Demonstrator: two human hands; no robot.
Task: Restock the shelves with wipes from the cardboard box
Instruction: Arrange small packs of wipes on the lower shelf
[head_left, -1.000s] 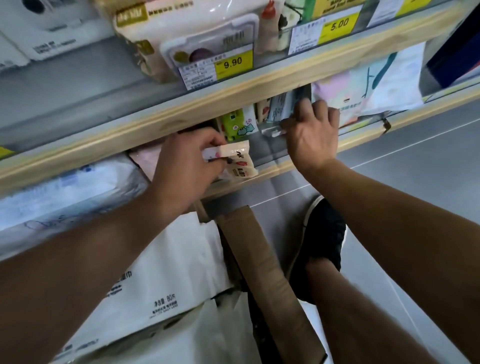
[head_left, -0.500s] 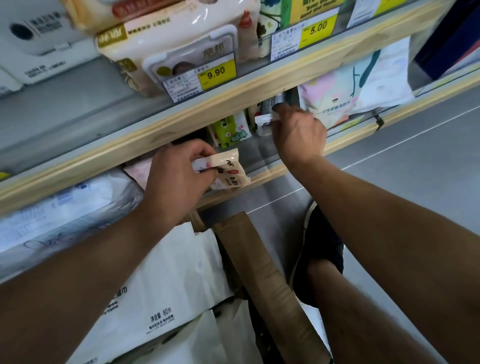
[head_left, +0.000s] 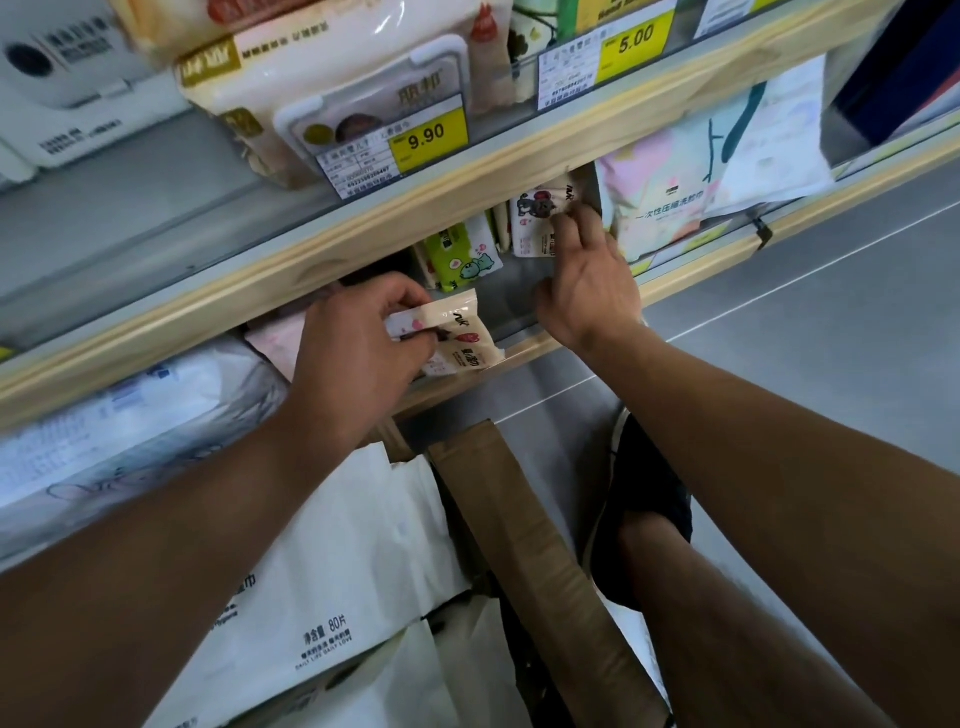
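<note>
Cream wipes pack (head_left: 457, 338) stays pinched in the left hand (head_left: 358, 353) at the lower shelf (head_left: 524, 353) edge. The right hand (head_left: 587, 280), earlier deeper inside, now grips a second wipes pack (head_left: 535, 218) upright beside the green pack (head_left: 462, 257), above the cardboard box (head_left: 524, 530).

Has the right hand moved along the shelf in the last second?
Yes. The right hand moved nearer the pastel pack, away from the green pack.

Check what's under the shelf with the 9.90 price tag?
Small wipes packs stand there: a green pack and a white pack that the right hand pinches. The left hand holds another pack at the front. Deeper back is hidden by the shelf edge.
</note>
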